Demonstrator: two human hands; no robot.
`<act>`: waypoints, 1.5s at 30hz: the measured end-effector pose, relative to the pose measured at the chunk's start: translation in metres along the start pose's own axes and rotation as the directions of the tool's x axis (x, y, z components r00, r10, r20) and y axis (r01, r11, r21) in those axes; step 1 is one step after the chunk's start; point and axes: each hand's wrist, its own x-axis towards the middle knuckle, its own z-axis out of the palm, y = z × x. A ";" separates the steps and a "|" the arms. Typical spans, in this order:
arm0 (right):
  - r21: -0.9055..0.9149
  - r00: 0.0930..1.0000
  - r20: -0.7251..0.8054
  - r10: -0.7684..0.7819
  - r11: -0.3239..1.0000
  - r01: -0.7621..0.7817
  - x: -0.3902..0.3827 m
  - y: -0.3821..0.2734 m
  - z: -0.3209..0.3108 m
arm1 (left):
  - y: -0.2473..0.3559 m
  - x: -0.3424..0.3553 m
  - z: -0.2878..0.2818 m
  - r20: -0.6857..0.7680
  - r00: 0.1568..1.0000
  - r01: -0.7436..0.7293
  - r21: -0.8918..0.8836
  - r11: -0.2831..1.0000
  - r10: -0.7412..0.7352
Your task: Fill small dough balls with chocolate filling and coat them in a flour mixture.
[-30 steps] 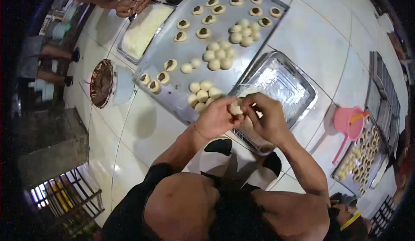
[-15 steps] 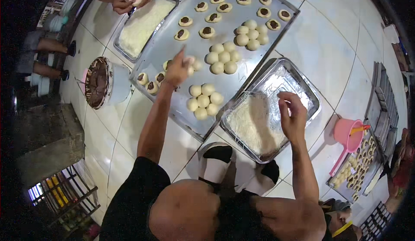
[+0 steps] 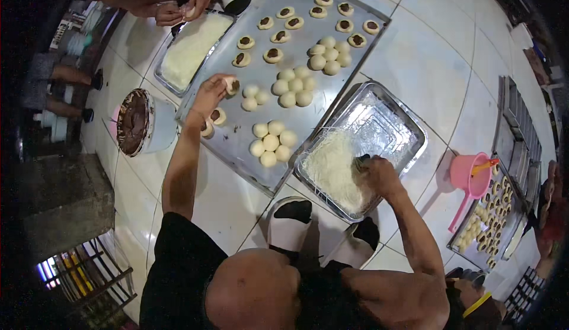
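Observation:
My left hand point(image 3: 208, 98) pinches a dough round with dark brown filling point(image 3: 232, 85) just above the large metal baking tray point(image 3: 237, 146). Beneath its wrist lie more filled dough rounds point(image 3: 218, 116), partly covered by the hand. Right of it sits a small group of smooth pale dough balls point(image 3: 255, 97). My right hand point(image 3: 381, 176) reaches down to pale grated shreds point(image 3: 332, 164) in a rectangular metal pan point(image 3: 396, 130). Its fingers curl together around a small dark shape, which I cannot make out.
Ball clusters point(image 3: 274, 143) and filled rounds point(image 3: 273, 55) cover parts of the baking tray. Another person's hands point(image 3: 185, 13) work above a second pan of shreds point(image 3: 192, 51). A bucket of brown filling point(image 3: 136, 122) stands left; a pink dipper point(image 3: 471, 175) stands right.
My left hand has moved left from the small ball group and now holds a filled round. My right hand has gone down from above the pan to the shreds, its fingers closing.

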 end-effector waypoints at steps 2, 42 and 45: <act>-0.023 0.988 0.143 0.061 0.998 -0.059 -0.009 0.001 -0.001 | 0.041 -0.009 0.031 -0.031 0.999 -0.041 -0.255 0.966 0.035; 0.135 0.643 -0.722 -0.257 0.858 0.495 0.000 -0.065 -0.048 | 0.127 -0.092 0.297 0.376 0.910 -0.306 0.326 0.894 0.174; 0.476 0.776 -0.631 -0.010 0.785 0.397 -0.006 -0.072 -0.053 | 0.128 -0.098 0.286 0.247 0.927 -0.305 0.057 0.951 0.282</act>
